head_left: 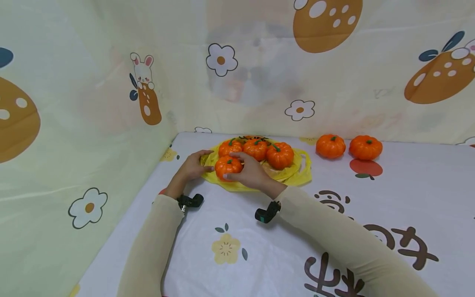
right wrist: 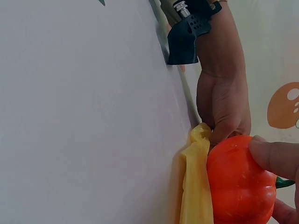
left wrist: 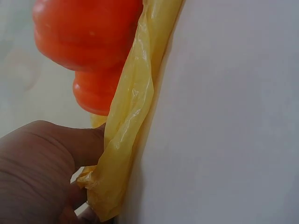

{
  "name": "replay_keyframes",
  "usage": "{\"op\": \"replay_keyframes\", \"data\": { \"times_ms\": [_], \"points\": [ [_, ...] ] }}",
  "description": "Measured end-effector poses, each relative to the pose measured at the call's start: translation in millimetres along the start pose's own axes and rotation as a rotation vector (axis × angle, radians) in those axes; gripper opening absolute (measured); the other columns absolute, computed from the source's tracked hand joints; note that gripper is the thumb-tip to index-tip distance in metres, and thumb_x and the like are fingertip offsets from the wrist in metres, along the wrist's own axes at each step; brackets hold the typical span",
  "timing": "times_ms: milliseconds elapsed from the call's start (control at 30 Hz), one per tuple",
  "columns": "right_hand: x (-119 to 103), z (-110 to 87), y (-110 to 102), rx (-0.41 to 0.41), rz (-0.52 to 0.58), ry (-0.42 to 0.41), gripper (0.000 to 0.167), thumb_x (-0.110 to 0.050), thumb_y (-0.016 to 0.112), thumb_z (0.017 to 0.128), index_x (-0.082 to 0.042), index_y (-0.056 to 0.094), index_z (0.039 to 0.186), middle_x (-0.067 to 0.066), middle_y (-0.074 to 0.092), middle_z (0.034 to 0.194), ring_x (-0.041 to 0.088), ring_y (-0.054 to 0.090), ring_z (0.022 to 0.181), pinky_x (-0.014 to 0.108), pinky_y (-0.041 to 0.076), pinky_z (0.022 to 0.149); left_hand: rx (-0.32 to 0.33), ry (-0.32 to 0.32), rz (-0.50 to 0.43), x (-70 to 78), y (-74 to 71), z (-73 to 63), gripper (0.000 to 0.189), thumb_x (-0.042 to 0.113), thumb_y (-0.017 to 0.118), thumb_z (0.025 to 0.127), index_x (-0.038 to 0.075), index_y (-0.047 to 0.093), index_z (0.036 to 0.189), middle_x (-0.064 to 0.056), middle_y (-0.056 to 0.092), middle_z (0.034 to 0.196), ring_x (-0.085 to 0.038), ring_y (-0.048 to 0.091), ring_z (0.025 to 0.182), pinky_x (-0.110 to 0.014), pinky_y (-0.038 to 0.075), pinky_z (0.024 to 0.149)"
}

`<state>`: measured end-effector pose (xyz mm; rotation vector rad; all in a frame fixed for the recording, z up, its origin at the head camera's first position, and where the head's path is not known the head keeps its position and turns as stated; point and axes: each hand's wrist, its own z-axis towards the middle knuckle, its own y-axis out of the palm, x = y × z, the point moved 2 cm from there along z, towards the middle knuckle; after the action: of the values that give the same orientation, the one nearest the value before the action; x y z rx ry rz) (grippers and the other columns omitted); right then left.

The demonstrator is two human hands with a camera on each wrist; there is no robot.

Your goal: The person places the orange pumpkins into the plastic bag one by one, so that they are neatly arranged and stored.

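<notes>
A yellow plastic bag lies spread on the table with several small orange pumpkins on it. My right hand holds the nearest pumpkin between thumb and fingers; its green stem shows in the right wrist view, where the thumb presses the orange side. On the left, my left hand pinches the bag's crumpled edge, thumb on the inner side and the other fingers partly hidden behind the plastic. Behind the held one sit a pumpkin, a middle pumpkin and a right-hand pumpkin.
Two more pumpkins, one beside another, stand to the right of the bag near the back. A patterned cloth wall rises behind the table, and another side closes it on the left. Printed white cloth covers the table.
</notes>
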<state>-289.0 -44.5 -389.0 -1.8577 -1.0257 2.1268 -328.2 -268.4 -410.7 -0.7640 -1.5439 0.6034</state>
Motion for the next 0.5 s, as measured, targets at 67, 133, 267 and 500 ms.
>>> {"op": "replay_keyframes", "data": {
  "times_ms": [67,133,267,500],
  "points": [
    [-0.3,1.0,0.7,-0.001,-0.019,-0.004,0.071,-0.031,0.079,0.083,-0.018,0.046,0.145,0.009,0.049,0.146,0.030,0.050,0.131,0.047,0.041,0.112,0.003,0.008,0.003,-0.3,0.4,0.8,0.062,0.024,0.073,0.087,0.020,0.049,0.144,-0.012,0.040,0.156,-0.033,0.032,0.146,-0.053,0.022,0.122],
    [-0.5,1.5,1.2,-0.006,-0.032,0.000,0.072,-0.030,0.079,0.083,-0.018,0.045,0.145,0.009,0.048,0.147,0.030,0.049,0.132,0.048,0.040,0.113,0.004,0.014,0.010,-0.6,0.7,1.4,0.062,0.025,0.073,0.087,0.020,0.049,0.144,-0.012,0.040,0.156,-0.033,0.032,0.146,-0.052,0.022,0.122],
    [-0.8,3.7,2.7,-0.024,-0.067,0.003,0.072,-0.030,0.078,0.084,-0.016,0.044,0.146,0.009,0.047,0.150,0.029,0.047,0.135,0.048,0.038,0.115,-0.004,0.009,0.016,-1.3,1.6,2.2,0.062,0.026,0.072,0.087,0.021,0.049,0.144,-0.011,0.040,0.156,-0.032,0.033,0.146,-0.052,0.022,0.122],
    [-4.3,5.8,4.5,-0.046,-0.086,-0.008,0.074,-0.031,0.079,0.084,-0.013,0.043,0.146,0.011,0.045,0.150,0.031,0.046,0.135,0.048,0.039,0.114,0.000,-0.004,-0.008,-0.7,0.4,1.1,0.062,0.021,0.072,0.087,0.020,0.048,0.144,-0.011,0.040,0.156,-0.032,0.031,0.147,-0.052,0.021,0.123]
  ]
}}
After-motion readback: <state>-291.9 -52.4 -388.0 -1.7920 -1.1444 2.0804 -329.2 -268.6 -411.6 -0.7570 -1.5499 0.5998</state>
